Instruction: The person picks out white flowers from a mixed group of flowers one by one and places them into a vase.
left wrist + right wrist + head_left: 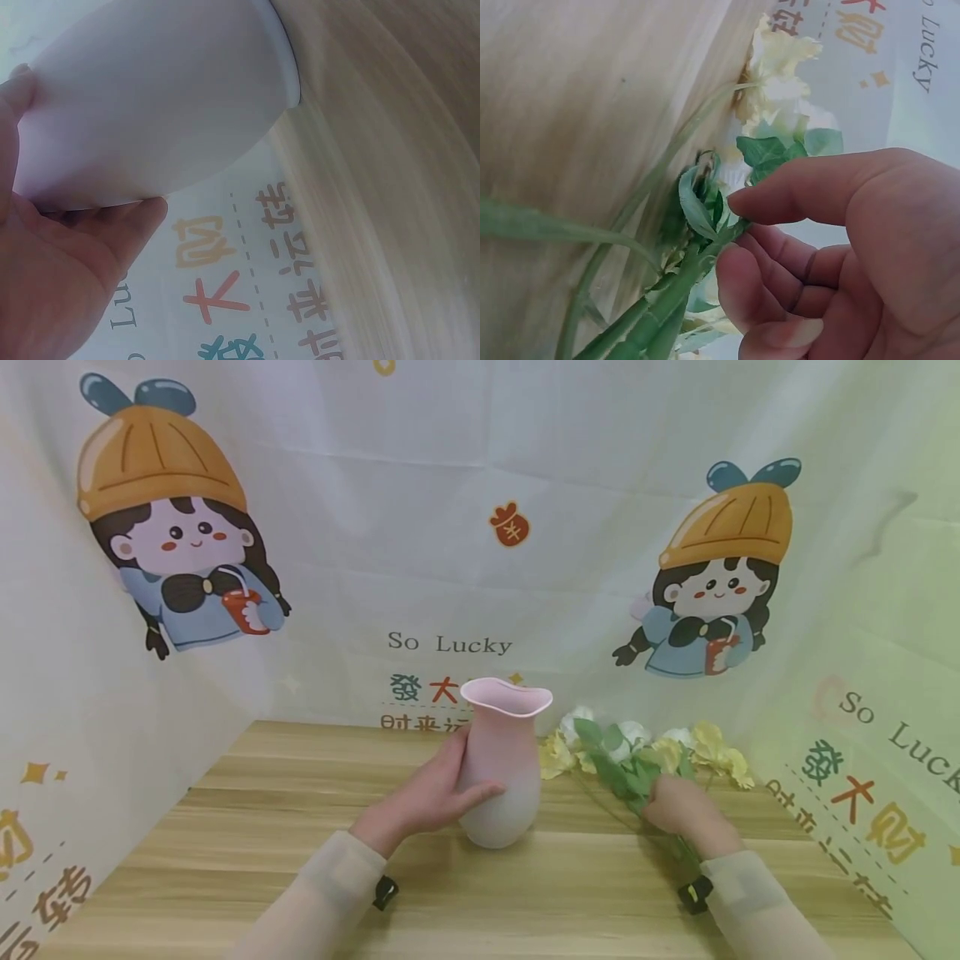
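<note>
A pink-to-white vase (pixel 501 768) with a wavy rim stands upright on the wooden table. My left hand (pixel 431 785) grips its left side, thumb across the front and fingers behind; in the left wrist view the fingertips (pixel 154 214) lie along its wall. To the right, my right hand (pixel 686 810) is at a bunch of artificial flowers (pixel 630 768) with white and yellow blooms and green leaves. Close up in the right wrist view, thumb and fingers pinch the green stems (pixel 682 289) just below the leaves. The blooms point toward the back of the table.
A printed cloth (pixel 337 527) with cartoon figures and lettering hangs behind the table and along both sides. The wood-grain tabletop (pixel 247 827) runs back to it. Loose stems (pixel 592 277) lie along the table beside the right hand.
</note>
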{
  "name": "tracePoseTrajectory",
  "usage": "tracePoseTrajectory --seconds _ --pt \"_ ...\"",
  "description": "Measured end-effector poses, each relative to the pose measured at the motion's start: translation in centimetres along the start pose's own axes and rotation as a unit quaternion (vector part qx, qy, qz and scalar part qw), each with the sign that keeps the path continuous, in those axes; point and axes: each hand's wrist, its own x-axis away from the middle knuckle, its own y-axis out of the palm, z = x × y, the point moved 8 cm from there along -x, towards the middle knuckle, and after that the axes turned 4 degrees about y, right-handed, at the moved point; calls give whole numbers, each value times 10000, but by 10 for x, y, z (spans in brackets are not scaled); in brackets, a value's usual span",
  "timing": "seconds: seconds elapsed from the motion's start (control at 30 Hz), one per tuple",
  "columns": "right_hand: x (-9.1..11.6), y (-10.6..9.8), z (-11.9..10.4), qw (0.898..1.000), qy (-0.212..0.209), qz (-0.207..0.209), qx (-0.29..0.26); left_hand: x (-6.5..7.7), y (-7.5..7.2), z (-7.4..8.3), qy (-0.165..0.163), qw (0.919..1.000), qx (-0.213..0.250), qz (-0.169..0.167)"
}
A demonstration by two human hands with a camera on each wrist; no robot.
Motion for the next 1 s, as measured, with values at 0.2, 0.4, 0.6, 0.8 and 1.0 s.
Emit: tracePoseTrajectory --seconds 0.2,0.4,0.6,0.8,1.0 --pt "2 -8 -2 9999 61 134 -60 1 0 -1 -35 10000 13 14" --pt "6 -18 -6 9993 -121 357 -36 1 0 -1 -78 10000 49 -26" --pt "10 -28 -16 9971 -412 637 74 0 0 -2 -44 10000 0 -23" --pt "12 -34 -25 9958 -467 781 60 1 1 -2 -43 10000 -8 -37" --pt "12 -41 -29 9927 -492 1103 46 0 1 -2 -29 10000 -11 -33"
